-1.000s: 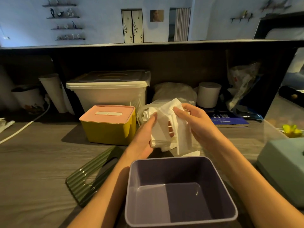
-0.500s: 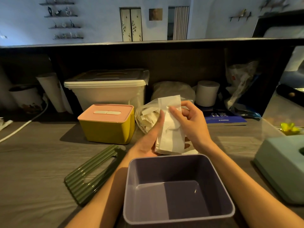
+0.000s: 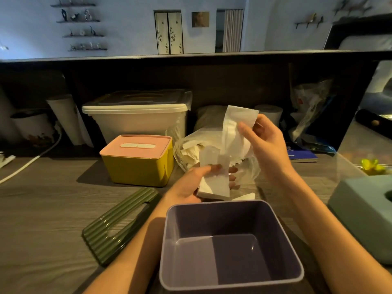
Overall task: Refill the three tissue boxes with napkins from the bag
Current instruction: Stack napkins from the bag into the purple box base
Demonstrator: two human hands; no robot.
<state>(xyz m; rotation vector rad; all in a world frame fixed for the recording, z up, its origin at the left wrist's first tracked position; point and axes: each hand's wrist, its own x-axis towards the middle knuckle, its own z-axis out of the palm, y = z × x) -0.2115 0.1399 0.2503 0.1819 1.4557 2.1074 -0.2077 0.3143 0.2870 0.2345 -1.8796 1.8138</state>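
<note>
Both hands (image 3: 263, 143) pinch napkins (image 3: 215, 185) above the empty purple box (image 3: 231, 211); more fill the bag (image 3: 191, 145).

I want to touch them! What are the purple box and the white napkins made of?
The purple box looks like smooth plastic: its walls shine softly. The napkins look like thin soft paper: the lifted napkin crumples and droops.

Open box (image 3: 231, 247) front; lid (image 3: 121, 221) left; bag (image 3: 191, 149) behind.
</note>
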